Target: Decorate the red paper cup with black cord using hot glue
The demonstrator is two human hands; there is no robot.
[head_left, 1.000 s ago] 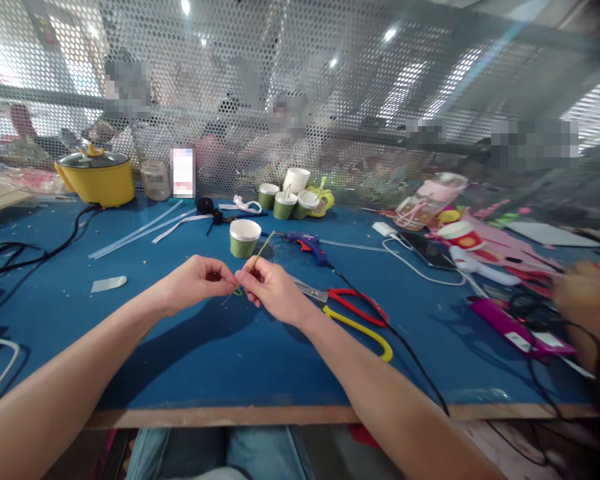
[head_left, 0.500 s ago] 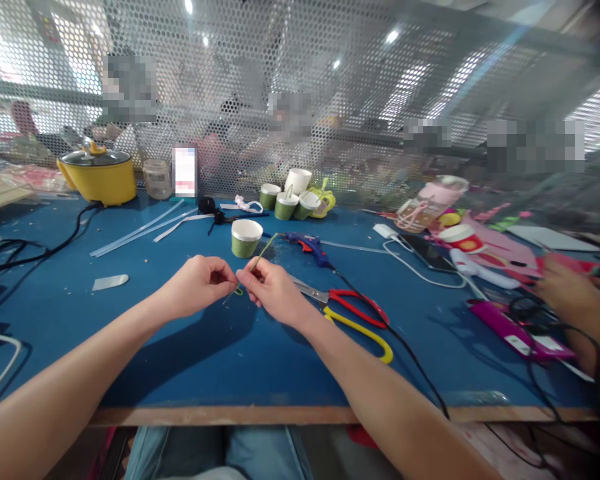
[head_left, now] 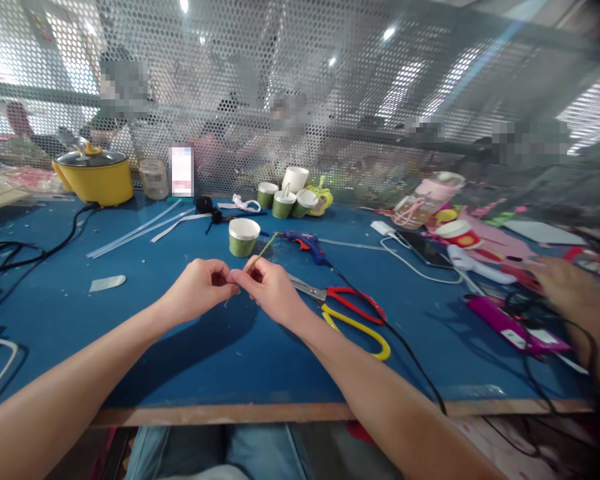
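Between my two hands is a thin green strip (head_left: 267,248), its free end slanting up and right toward the glue gun (head_left: 305,244). My right hand (head_left: 269,287) pinches it between thumb and fingers. Fingertips of my left hand (head_left: 201,287) are closed against the right thumb, at the strip's lower end, which is mostly hidden. Just beyond my hands stands a small paper cup (head_left: 244,239), white above and green below. Scissors (head_left: 353,303) with one red and one yellow handle lie right of my right hand, the blades partly behind it.
Several green and white cups (head_left: 283,203) stand at the back. A yellow electric pot (head_left: 97,177) and a jar (head_left: 154,179) are back left. The glue gun's black cord crosses the table to its front edge. At right, another person's hand (head_left: 565,287) is near a purple box (head_left: 513,325).
My hands have drawn closer together, and the small green loop seen below the fingertips is now hidden. The other person's hand at right has shifted slightly. The view has moved a little.
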